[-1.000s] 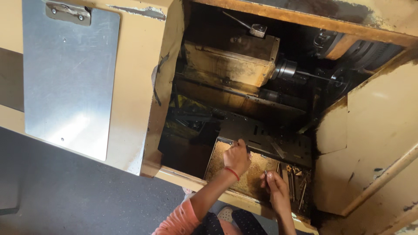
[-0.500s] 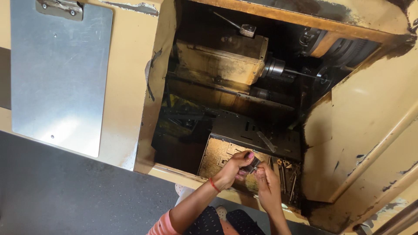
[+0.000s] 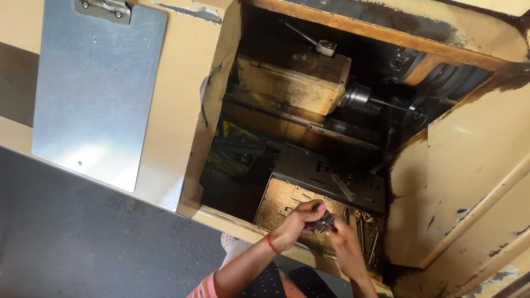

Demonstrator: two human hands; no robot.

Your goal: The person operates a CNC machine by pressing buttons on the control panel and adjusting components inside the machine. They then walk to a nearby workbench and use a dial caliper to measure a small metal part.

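My left hand (image 3: pixel 301 216) and my right hand (image 3: pixel 343 238) meet over the front of an open machine bay. Between their fingers they pinch a small dark metal part (image 3: pixel 324 222). A red band circles my left wrist. Beneath the hands lies a yellowish oily tray (image 3: pixel 279 200) with loose metal rods (image 3: pixel 365 234) at its right side. Deeper in the bay a boxy yellow housing (image 3: pixel 287 88) carries a chuck (image 3: pixel 358 96) with a thin rod sticking out to the right.
A beige cabinet frames the opening, with a slanted panel (image 3: pixel 475 165) on the right. A metal clipboard plate (image 3: pixel 96 91) hangs on the left wall. Dark floor (image 3: pixel 83 243) lies at the lower left. A perforated dark plate (image 3: pixel 326 174) sits behind the tray.
My hands were apart over the tray a second ago; they have come together and now hold the small part between them. The view has shifted slightly.
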